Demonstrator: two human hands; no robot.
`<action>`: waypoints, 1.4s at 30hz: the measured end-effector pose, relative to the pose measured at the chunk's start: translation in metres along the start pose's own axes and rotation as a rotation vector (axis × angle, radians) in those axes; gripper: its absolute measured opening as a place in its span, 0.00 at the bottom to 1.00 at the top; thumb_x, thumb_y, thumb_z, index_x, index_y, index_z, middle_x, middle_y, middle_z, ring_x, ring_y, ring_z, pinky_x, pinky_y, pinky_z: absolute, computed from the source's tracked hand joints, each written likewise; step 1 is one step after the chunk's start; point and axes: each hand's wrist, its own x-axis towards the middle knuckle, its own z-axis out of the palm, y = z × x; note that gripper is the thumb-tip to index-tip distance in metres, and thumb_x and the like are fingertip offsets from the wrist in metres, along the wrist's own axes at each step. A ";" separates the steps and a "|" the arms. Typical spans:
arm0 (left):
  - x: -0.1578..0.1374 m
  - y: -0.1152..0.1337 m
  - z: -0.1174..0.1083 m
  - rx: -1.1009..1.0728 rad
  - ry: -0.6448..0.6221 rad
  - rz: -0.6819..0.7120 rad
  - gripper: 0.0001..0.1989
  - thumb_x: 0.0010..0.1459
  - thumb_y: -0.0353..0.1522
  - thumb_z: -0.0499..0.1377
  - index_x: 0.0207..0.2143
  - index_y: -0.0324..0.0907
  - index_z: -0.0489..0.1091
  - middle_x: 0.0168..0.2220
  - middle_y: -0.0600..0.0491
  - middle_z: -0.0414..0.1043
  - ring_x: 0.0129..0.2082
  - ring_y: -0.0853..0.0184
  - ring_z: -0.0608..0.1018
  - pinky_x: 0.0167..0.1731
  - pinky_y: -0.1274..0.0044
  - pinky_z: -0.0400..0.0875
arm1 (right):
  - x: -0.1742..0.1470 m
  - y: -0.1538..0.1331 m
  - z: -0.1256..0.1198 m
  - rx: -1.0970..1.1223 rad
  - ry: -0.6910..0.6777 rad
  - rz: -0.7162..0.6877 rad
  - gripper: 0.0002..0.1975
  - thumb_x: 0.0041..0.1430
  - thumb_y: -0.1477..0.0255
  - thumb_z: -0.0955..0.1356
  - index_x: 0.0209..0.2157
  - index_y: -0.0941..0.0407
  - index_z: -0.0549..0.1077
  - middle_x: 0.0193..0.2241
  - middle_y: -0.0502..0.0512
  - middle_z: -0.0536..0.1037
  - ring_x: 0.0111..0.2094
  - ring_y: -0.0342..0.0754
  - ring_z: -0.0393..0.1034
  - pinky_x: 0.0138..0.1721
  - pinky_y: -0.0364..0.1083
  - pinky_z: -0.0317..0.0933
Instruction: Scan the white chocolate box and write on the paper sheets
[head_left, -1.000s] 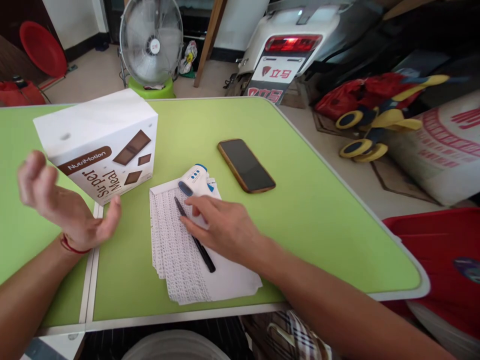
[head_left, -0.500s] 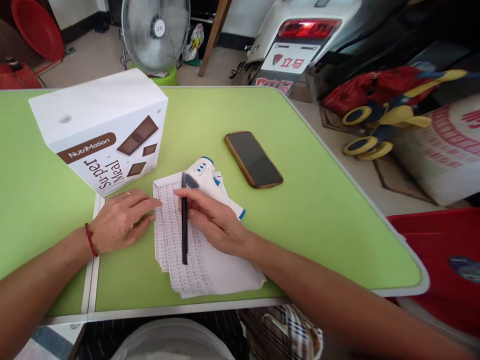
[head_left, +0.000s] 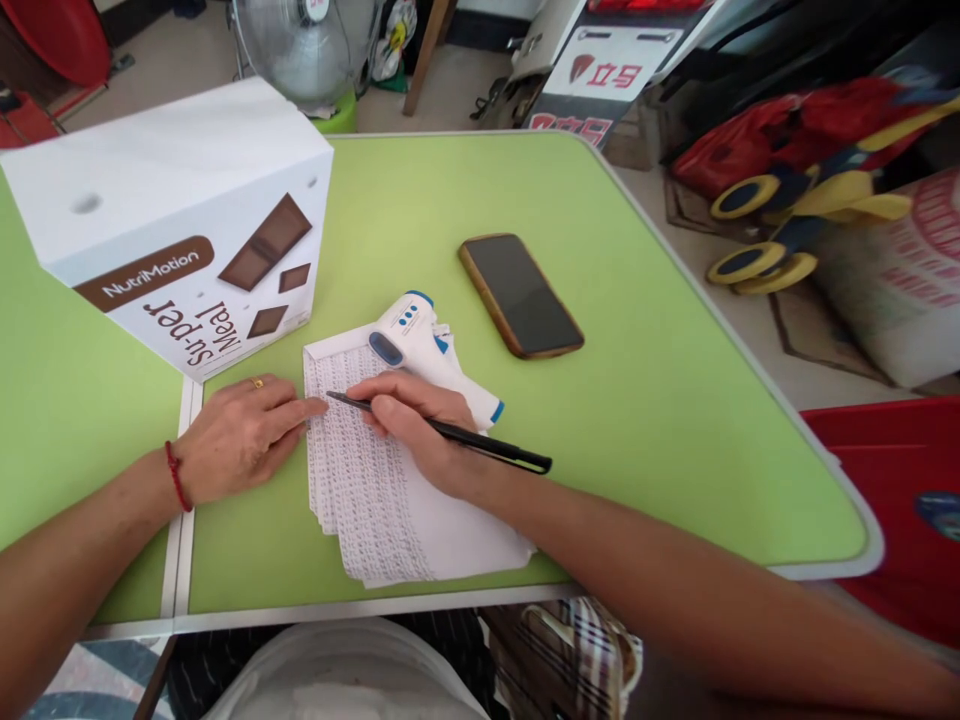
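A black pen (head_left: 491, 447) is pinched in my right hand (head_left: 424, 425), its tip pointing left over the written sheets. Under that hand lies a stack of papers (head_left: 367, 490) covered with rows of small handwriting on the left part. My left hand (head_left: 244, 435) rests palm down on the table with fingers stretched out, its index fingertip touching the left edge of the papers. A white and blue infrared thermometer (head_left: 439, 375) lies across the top of the stack, partly hidden behind my right hand.
On the green table (head_left: 637, 440), a phone (head_left: 523, 295) in a brown case lies right of the thermometer. A white NutriMotion box (head_left: 202, 240) stands behind my left hand. Beyond the table are a fan (head_left: 300, 50) and a scooter (head_left: 600, 75); a red stool (head_left: 892, 500) is at right.
The pen has swung from upright across the page to lying along my right hand, tip leftward. My left hand stays on the paper's edge. The view has tilted slightly down.
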 end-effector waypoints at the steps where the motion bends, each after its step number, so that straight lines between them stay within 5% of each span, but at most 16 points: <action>1: 0.000 0.000 0.000 0.005 0.001 0.003 0.13 0.66 0.27 0.49 0.48 0.38 0.69 0.32 0.50 0.71 0.30 0.66 0.73 0.30 0.75 0.69 | 0.001 -0.002 0.000 -0.015 0.007 0.004 0.10 0.59 0.67 0.64 0.37 0.56 0.74 0.28 0.52 0.76 0.27 0.44 0.68 0.28 0.44 0.63; 8: 0.001 0.001 -0.001 0.026 0.007 0.029 0.12 0.65 0.26 0.49 0.46 0.37 0.70 0.32 0.50 0.71 0.29 0.66 0.72 0.28 0.75 0.68 | 0.001 -0.003 0.005 -0.055 -0.001 -0.027 0.05 0.51 0.76 0.65 0.30 0.57 0.72 0.23 0.48 0.76 0.21 0.39 0.66 0.21 0.39 0.59; 42: 0.000 0.000 -0.001 0.028 -0.028 0.021 0.12 0.67 0.28 0.48 0.44 0.40 0.71 0.32 0.50 0.71 0.29 0.68 0.72 0.29 0.76 0.68 | 0.001 -0.002 0.005 -0.260 0.005 -0.009 0.08 0.52 0.73 0.65 0.32 0.55 0.76 0.25 0.50 0.78 0.23 0.42 0.68 0.23 0.41 0.62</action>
